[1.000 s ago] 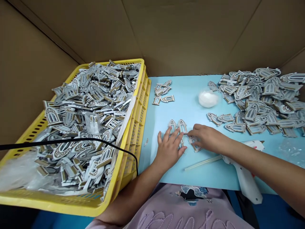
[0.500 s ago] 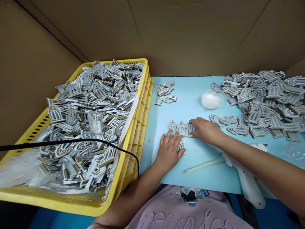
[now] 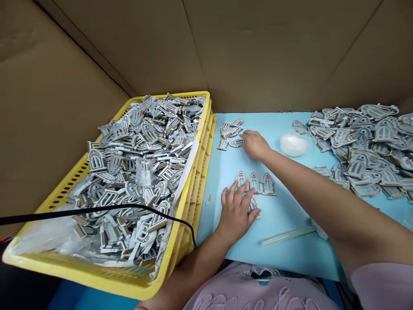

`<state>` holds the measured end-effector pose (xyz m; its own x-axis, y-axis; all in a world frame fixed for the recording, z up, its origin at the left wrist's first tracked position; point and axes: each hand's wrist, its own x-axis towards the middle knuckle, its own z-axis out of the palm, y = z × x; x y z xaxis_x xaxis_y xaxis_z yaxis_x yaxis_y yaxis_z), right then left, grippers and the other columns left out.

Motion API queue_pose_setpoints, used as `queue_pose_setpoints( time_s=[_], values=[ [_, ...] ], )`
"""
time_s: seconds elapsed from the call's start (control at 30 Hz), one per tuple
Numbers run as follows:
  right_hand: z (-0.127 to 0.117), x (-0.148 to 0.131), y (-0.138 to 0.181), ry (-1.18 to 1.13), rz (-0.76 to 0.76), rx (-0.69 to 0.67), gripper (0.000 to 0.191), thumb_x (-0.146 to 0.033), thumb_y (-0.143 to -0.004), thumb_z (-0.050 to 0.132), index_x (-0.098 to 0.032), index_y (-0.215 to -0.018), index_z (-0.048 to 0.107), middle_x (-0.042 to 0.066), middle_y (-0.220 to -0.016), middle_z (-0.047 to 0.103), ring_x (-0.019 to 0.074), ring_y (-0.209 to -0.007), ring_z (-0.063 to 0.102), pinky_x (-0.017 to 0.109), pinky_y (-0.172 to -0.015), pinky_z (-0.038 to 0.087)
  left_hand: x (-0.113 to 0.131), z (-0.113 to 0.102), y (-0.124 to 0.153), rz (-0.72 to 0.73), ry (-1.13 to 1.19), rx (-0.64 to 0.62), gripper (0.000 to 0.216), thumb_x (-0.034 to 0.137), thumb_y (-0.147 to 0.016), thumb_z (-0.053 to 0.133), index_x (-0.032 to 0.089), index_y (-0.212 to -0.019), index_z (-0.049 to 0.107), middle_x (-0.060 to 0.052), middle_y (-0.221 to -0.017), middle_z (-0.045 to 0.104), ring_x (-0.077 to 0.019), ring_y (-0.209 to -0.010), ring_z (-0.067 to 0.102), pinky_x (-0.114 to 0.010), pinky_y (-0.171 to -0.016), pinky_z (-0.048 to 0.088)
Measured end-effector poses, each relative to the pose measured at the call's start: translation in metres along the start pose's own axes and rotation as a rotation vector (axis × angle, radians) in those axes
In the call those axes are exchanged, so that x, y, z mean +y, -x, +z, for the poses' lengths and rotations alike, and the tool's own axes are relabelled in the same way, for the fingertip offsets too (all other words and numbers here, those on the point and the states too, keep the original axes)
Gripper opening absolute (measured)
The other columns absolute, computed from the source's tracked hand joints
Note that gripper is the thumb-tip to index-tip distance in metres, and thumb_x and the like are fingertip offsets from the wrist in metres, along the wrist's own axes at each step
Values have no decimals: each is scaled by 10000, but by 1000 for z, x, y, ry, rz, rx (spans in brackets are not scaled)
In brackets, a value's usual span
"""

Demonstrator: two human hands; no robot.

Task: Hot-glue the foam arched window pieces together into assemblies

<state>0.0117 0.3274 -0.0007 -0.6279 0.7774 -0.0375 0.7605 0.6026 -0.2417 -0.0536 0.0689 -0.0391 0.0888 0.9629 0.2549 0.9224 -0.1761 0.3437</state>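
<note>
My left hand (image 3: 238,209) lies flat and open on the light blue table (image 3: 284,215), fingers spread over an arched window-shaped piece (image 3: 255,206). Just beyond its fingertips three window pieces (image 3: 254,182) stand in a row. My right hand (image 3: 254,144) has reached far forward to a small cluster of window pieces (image 3: 229,131) near the crate, its fingers curled and touching one of them.
A yellow crate (image 3: 190,189) heaped with grey window pieces fills the left; a black cable (image 3: 97,211) runs across it. A large heap of pieces (image 3: 364,146) lies at the right, beside a white lump (image 3: 293,144). A glue stick (image 3: 287,236) lies near my arm. Cardboard walls surround the table.
My right hand set a third piece into the row, then moved forward and left to the small cluster by the crate. My left hand stayed flat in place.
</note>
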Motion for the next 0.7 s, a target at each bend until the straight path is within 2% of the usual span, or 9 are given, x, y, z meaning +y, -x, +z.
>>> queue_pose_setpoints(
  time_s=[0.1, 0.2, 0.33, 0.43, 0.57, 0.7],
  values=[
    [5, -8, -10, 18, -47, -68, 370, -359, -962, 626, -172, -1280, 597, 111, -1345, 572, 257, -1199, 577, 493, -1002, 505, -3, 0, 0, -3, -9, 74, 543, 458, -961, 576, 207, -1433, 480, -150, -1448, 554, -366, -1443, 366, -612, -1118, 307],
    [-4, -4, 5, 40, -4, -125, 317, -366, -966, 623, -153, -1200, 630, 102, -1242, 624, 230, -1114, 617, 460, -962, 528, -4, 0, 0, -9, -12, 123, 534, 453, -962, 577, 198, -1423, 485, -158, -1421, 565, -366, -1424, 385, -598, -1105, 319],
    [-29, 19, 62, 48, 174, -120, 308, -392, -977, 600, -146, -1157, 641, 96, -1198, 638, 220, -1082, 625, 442, -945, 532, 0, -1, 1, -8, 1, 131, 519, 403, -952, 600, 200, -1416, 487, -157, -1413, 564, -366, -1427, 378, -598, -1108, 316],
    [-40, 40, 117, 19, 325, -186, 284, -410, -979, 593, -152, -1073, 664, 60, -1049, 673, 179, -929, 652, 379, -849, 561, 4, -3, 1, 7, 16, 112, 513, 376, -944, 611, 210, -1414, 489, -152, -1415, 561, -365, -1436, 370, -598, -1121, 305],
    [-27, 57, 171, -34, 463, -197, 343, -407, -981, 592, -168, -1227, 606, 61, -1043, 662, 159, -860, 648, 348, -775, 572, 9, -4, 2, 24, 8, 60, 500, 378, -945, 608, 220, -1406, 500, -153, -1426, 556, -367, -1445, 363, -594, -1133, 292],
    [-4, 53, 187, -69, 449, -148, 406, -418, -981, 588, -168, -1300, 558, 67, -1070, 650, 164, -861, 646, 356, -774, 571, 9, -4, 1, 31, -29, 54, 490, 376, -944, 613, 217, -1397, 513, -156, -1428, 558, -373, -1441, 367, -601, -1132, 286]
  ],
)
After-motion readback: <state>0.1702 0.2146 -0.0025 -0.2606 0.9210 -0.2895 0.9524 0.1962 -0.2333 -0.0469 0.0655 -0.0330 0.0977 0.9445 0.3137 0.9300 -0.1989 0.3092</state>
